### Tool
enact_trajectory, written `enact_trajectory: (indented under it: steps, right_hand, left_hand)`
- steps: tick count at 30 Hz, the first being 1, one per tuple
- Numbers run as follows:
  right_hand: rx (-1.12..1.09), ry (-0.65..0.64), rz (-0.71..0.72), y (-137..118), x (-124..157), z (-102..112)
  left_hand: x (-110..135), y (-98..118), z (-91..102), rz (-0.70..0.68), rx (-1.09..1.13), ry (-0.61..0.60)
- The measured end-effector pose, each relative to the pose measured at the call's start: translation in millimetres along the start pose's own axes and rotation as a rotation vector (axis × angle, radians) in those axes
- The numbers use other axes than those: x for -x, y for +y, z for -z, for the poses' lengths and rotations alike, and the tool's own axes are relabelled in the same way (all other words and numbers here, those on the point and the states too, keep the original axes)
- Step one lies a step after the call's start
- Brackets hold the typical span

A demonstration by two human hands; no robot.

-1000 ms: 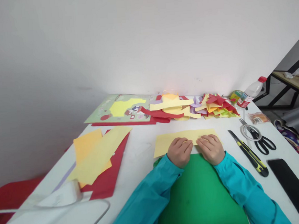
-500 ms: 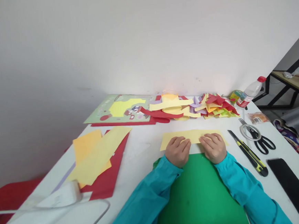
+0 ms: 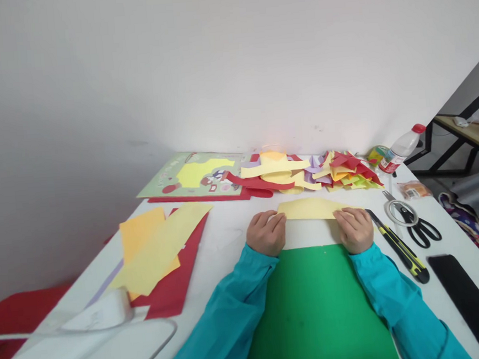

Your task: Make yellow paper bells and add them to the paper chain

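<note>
A pale yellow paper strip (image 3: 308, 208) lies across the white table just beyond a green sheet (image 3: 316, 306). My left hand (image 3: 265, 234) pinches the strip's left end with curled fingers. My right hand (image 3: 354, 229) grips its right end the same way. Both arms wear teal sleeves and rest over the green sheet. The strip's ends are hidden under my fingers.
Yellow, orange and red sheets (image 3: 158, 252) lie at the left. A heap of coloured paper scraps (image 3: 305, 174) and a picture sheet (image 3: 193, 175) line the wall. A utility knife (image 3: 398, 247), scissors (image 3: 417, 223), tape ring, bottle (image 3: 400, 147) and a black object (image 3: 473, 305) sit on the right.
My hands have moved apart along the strip, from its middle to its two ends. The strip has shifted farther from me and looks narrower, folded over.
</note>
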State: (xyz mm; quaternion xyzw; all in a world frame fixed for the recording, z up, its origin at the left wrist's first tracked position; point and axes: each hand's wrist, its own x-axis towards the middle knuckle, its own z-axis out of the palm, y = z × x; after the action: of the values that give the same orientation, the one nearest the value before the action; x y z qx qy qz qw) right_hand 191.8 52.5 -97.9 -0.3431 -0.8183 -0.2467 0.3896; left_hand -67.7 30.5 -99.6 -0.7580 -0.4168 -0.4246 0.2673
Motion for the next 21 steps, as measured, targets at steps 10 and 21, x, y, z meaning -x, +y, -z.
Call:
enact_trajectory:
  steps: [10, 21]
  right_hand:
    - [0.012, 0.028, -0.016, 5.0, 1.4, 0.5]
    - [0.024, 0.077, -0.045, 12.4, 5.4, -0.8]
  left_hand:
    - [5.3, -12.1, -1.5, 0.02, -0.039, 0.058]
    - [10.5, -21.7, -2.9, 0.198, 0.046, 0.113]
